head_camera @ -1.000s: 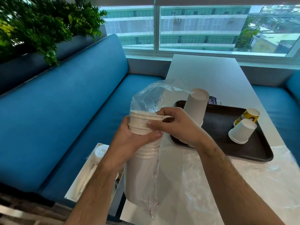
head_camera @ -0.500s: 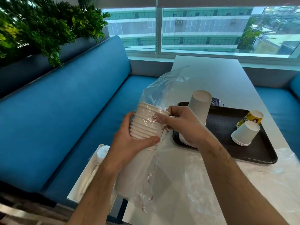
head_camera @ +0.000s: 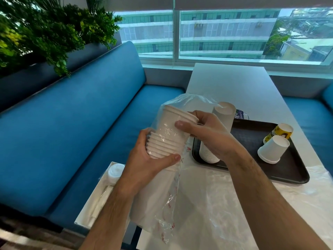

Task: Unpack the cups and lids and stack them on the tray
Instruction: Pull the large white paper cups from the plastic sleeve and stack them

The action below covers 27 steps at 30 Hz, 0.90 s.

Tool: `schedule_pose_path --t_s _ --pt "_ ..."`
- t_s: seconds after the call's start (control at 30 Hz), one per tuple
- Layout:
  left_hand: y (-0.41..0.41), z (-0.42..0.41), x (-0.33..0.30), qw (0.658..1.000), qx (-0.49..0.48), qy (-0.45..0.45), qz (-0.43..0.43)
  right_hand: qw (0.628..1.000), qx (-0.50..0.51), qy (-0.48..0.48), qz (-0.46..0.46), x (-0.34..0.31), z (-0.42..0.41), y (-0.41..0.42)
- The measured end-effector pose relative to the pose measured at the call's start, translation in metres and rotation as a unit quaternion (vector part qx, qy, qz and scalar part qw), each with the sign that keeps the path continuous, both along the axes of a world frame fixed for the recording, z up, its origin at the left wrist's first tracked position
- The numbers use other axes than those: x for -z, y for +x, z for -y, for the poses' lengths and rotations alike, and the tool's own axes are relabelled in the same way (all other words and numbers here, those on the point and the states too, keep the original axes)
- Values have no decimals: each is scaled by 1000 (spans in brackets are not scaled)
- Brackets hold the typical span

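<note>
Gripping sleeve of white paper cups (head_camera: 163, 147) in clear plastic bag (head_camera: 165, 210) with left hand (head_camera: 153, 159), fingers curled round. Pinching top cup (head_camera: 173, 127) rim with right hand (head_camera: 207, 134). Sitting at 3 o'clock: black tray (head_camera: 288, 170), inverted cup stack (head_camera: 223, 114), white-cup pair (head_camera: 273, 148), yellow cup (head_camera: 279, 132).

The stack of cups (head_camera: 163, 141) looks like matt white paper with ribbed rolled rims, wrapped in a thin, clear, glossy plastic sleeve (head_camera: 169, 204) that wrinkles and glints and carries red print. On the right, the tray (head_camera: 295, 170) is dark plastic with a fine textured, dull surface. The yellow cup (head_camera: 278, 132) on it has a printed, slightly shiny coat. The table (head_camera: 234, 83) is smooth matt white, with crinkled clear plastic film (head_camera: 270, 204) across its near end. The bench (head_camera: 72, 127) on the left wears smooth blue upholstery.
</note>
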State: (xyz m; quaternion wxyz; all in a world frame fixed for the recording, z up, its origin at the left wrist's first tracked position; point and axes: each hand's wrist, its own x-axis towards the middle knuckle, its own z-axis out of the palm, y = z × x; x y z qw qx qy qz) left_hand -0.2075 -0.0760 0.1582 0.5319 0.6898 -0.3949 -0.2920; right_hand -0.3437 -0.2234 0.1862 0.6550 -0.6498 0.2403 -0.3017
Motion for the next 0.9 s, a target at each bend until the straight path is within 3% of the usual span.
schedule_pose_path --t_s 0.2,0.33,0.5,0.67,0.9 --pt "2 -2 0 1000 7 5 9 997 56 13 42 -9 6 -2" --pt "3 -4 2 1000 14 10 19 999 40 26 9 -5 14 -14" --pt "13 -5 7 997 -41 -15 -59 999 31 22 34 -8 22 -36" --pt "18 -1 2 992 -66 -51 -95 995 -70 50 -50 -1 25 -44" --pt "10 2 -5 987 -49 -68 -136 988 -76 -7 -138 23 19 -36"
